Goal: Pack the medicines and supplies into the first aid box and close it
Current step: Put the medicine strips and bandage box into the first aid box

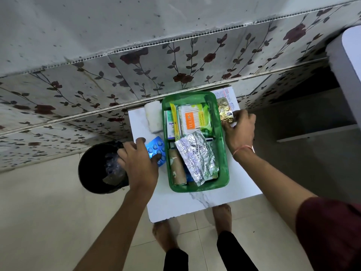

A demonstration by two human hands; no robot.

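Still in the packing step, judging from the loose items outside the green box [222, 153] and no lid seen anywhere. Nearest, on the white marble-look table [175, 204]: left hand [139, 163] spread flat with fingers curled over the blue blister pack [155, 149], touching it just beside the box's left wall, not yet lifted as far as can be told. Next, inside the box: a crumpled silver foil strip [196, 157] lying over a brown roll [176, 169], then an orange cotton swab packet [195, 120] and a small white carton [171, 126]. Farther, at the box's right rim: right hand [239, 130] pinching the gold blister pack [225, 112] between fingertips, over a printed white sheet [226, 94]. Farthest left, a white gauze roll [153, 118] still outside. Probably next: lift both packs over the walls and drop them in, then the gauze; afterwards find the lid. Beside the table, a black bin [93, 173] on the floor.
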